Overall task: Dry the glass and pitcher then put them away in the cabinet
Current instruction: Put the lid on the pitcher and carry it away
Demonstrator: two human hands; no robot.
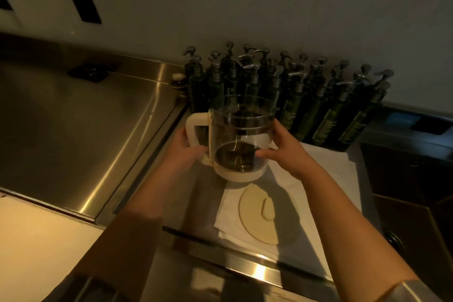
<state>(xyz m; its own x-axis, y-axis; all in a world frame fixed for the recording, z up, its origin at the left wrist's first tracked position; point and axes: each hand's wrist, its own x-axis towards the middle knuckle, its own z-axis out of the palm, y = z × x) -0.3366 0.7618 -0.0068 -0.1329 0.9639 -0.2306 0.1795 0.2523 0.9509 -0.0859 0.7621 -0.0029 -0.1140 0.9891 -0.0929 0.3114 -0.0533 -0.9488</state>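
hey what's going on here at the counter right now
A person is holding a clear pitcher above a steel counter. The left hand grips its cream handle, and the right hand steadies the glass wall. Its round cream lid lies off, flat on a white towel below. Dark pump bottles line the wall behind. No glass or cabinet is in view.

Two bare forearms reach in from the bottom edge, each ending in a bare hand: the left hand [190, 152] and the right hand [285, 152]. No rings, watch or bracelet show on either wrist. Both forearms are uncovered. At the lower right corner, a pale, light-coloured sleeve [414, 289] edge covers the right upper arm.
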